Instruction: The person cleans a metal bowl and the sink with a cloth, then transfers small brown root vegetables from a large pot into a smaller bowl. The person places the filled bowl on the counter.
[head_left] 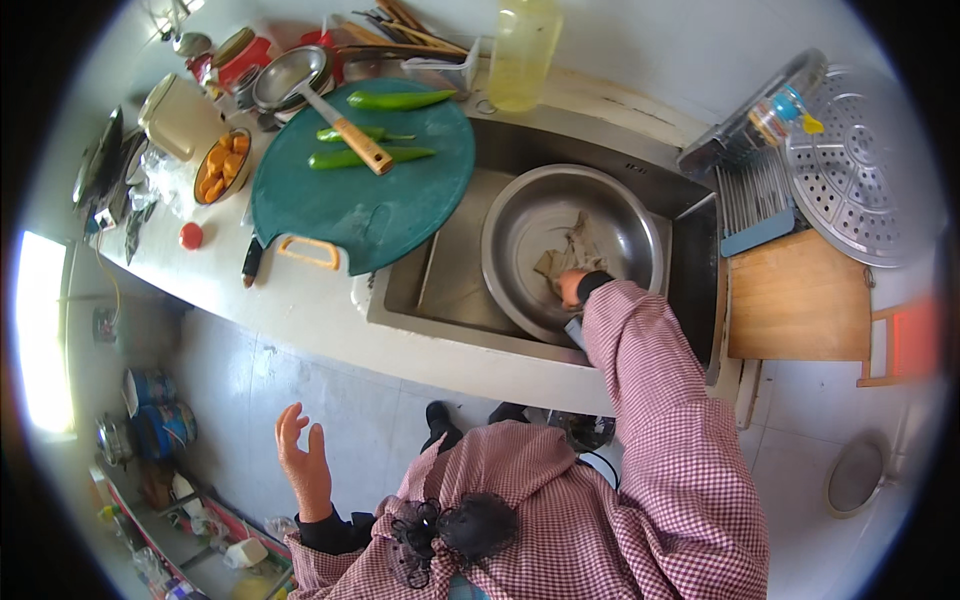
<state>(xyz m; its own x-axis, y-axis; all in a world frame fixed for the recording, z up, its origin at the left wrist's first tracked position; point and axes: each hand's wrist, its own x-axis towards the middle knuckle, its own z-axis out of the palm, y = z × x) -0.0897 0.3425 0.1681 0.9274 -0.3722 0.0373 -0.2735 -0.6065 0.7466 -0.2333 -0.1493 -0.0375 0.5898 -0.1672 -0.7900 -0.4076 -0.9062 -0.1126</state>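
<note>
A wide metal basin [632,218] stands in the steel sink [440,262]. Down inside it, my right hand [571,287] is closed on a crumpled beige-grey cloth [580,244], which lies against the basin's bottom. Its fingers show only in part, past the dark cuff. My left hand [304,466] is raised over the floor, away from the counter, with fingers apart and nothing in it. Left of the basin, a green round cutting board [330,215] overlaps the sink's edge. Several green peppers [400,100] and a wooden-handled strainer [350,140] rest on it.
A black-handled knife [252,262] sticks out beside the board. On the counter are a bowl of orange chunks [222,168] and a red cap [190,236]. A yellowish pitcher [523,60] stands behind the sink. To the right are a perforated steamer plate [862,170] and a wooden board [800,300].
</note>
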